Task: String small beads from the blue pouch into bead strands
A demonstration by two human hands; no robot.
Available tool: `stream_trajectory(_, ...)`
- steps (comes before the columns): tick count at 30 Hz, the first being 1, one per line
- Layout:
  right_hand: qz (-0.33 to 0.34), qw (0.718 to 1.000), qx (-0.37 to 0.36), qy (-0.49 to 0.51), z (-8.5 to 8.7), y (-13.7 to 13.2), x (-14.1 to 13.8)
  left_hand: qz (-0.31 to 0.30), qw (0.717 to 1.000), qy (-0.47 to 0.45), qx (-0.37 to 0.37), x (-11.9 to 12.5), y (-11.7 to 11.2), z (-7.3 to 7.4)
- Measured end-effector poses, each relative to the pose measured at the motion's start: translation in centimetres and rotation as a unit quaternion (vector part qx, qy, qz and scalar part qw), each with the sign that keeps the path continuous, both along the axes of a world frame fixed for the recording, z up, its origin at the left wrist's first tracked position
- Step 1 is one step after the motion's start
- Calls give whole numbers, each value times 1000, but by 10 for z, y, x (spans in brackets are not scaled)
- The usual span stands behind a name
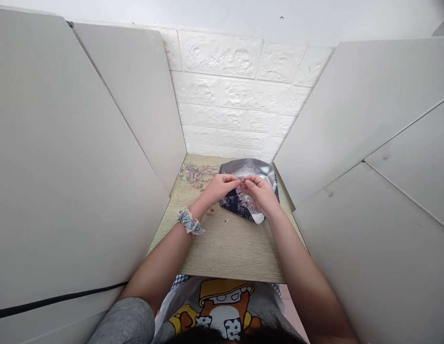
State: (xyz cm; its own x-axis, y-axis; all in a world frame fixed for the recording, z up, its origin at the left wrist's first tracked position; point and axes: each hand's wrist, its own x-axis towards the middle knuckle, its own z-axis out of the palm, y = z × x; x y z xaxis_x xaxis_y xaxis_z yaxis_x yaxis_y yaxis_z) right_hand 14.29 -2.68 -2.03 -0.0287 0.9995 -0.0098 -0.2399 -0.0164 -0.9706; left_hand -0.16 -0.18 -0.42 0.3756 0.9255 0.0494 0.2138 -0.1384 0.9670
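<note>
My left hand (pixel 219 188) and my right hand (pixel 259 193) meet fingertip to fingertip over a small wooden table (pixel 225 248). Both are closed in a pinch on something tiny between them, too small to make out. Right under and behind the hands lies a shiny silver and dark blue bag (pixel 248 169), open at the top. A pile of small coloured beads (pixel 196 173) lies on the table to the left of the bag. A blue-and-white scrunchie (pixel 189 222) sits on my left wrist.
White panels (pixel 81 167) wall in the table on the left and right, and a white brick-pattern wall (pixel 236 95) closes the back. A few loose beads (pixel 226 220) lie near my left wrist. A black cable (pixel 57 300) runs along the lower left panel.
</note>
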Motion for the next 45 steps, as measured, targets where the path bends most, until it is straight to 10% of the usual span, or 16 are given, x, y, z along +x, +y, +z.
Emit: stream_trajectory(45,12,991,-40,130,3,-3,-7,4,999,40,32,-1,-8,9)
